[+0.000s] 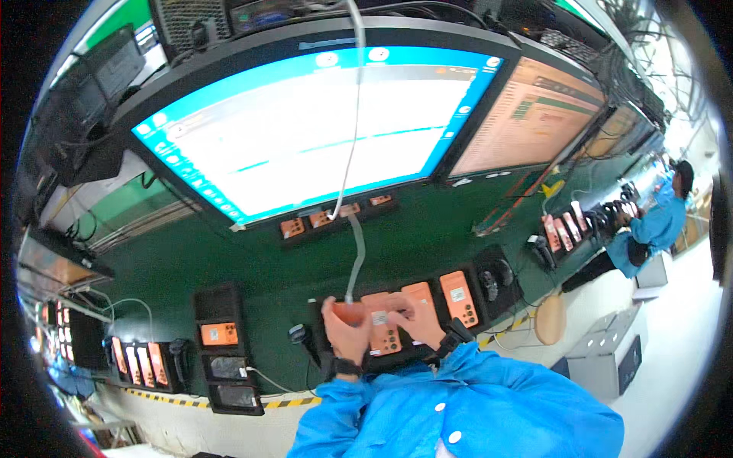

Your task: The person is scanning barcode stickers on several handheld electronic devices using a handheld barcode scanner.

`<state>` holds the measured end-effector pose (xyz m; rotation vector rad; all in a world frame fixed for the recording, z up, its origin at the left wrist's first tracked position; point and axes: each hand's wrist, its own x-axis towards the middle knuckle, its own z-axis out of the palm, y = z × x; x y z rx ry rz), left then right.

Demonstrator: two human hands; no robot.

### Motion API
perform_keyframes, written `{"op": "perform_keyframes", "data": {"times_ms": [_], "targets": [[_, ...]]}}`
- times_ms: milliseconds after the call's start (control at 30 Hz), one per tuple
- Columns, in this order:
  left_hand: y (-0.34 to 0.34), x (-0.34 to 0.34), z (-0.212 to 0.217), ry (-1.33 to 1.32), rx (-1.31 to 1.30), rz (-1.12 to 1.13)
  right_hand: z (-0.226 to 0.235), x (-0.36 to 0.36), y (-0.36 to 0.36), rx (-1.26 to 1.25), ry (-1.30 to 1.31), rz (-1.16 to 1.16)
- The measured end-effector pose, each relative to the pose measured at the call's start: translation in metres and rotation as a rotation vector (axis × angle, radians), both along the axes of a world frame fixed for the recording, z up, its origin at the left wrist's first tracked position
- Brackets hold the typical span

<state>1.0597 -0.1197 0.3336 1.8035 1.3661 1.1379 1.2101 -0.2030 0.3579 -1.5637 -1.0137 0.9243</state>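
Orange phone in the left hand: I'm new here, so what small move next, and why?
I'd probably check the white cable where it reaches the orange phone in the left hand: whether it is plugged in is too small to tell.

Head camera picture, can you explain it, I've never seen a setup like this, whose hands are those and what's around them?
There's no machine here: a person works with two bare hands. The one picture comes from a wide fisheye camera on that person's head, looking down, so straight edges bend near the rim. On the green table lies a row of orange phones, with a bright screen beyond it. The left hand holds an orange phone, and a pale cable runs down to it. The right hand is over the row; whether its fingers grip anything is unclear.
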Motion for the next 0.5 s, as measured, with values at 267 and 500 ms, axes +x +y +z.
{"op": "perform_keyframes", "data": {"times_ms": [267, 500], "targets": [[0.014, -0.025, -0.009, 0.115, 0.12, 0.129, -0.051, 0.113, -0.121, -0.056, -0.297, -0.86], [-0.03, -0.133, -0.123, -0.158, -0.742, 0.09, -0.129, 0.149, -0.179, -0.28, 0.311, -0.584]]}}
